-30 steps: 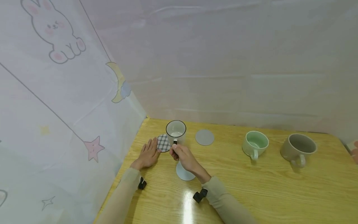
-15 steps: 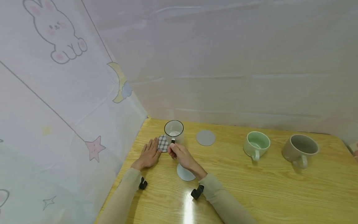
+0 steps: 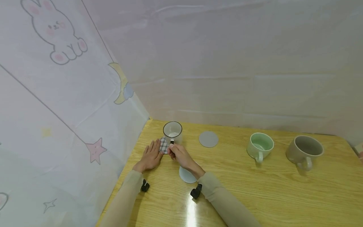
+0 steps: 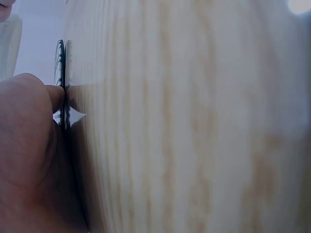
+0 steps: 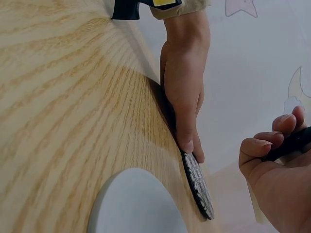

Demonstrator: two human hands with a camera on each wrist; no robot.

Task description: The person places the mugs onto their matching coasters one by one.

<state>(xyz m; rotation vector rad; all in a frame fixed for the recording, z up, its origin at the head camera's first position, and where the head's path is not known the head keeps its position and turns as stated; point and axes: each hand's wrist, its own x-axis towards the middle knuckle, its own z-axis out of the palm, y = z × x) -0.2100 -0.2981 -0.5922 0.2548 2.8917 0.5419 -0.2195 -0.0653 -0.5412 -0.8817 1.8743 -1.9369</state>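
My right hand (image 3: 181, 156) grips the black handle (image 5: 291, 143) of a white mug (image 3: 172, 130) with a dark rim. The mug is upright and raised over the right part of a round plaid coaster (image 3: 163, 147), partly hiding it. My left hand (image 3: 151, 154) lies flat on the table, fingers straight, at the coaster's left side. In the left wrist view its thumb (image 4: 56, 97) touches the edge of the dark-edged coaster; the right wrist view also shows this contact.
A pale round coaster (image 3: 187, 175) lies partly under my right forearm. A grey round coaster (image 3: 208, 139) is farther back. Rightward on the wooden table (image 3: 241, 189) stand a green mug (image 3: 260, 146) and a grey-beige mug (image 3: 303, 152). A printed sheet (image 3: 68, 104) borders the left side.
My right hand has moved left with the mug, which now covers more of the plaid coaster. My left hand has stayed in place.
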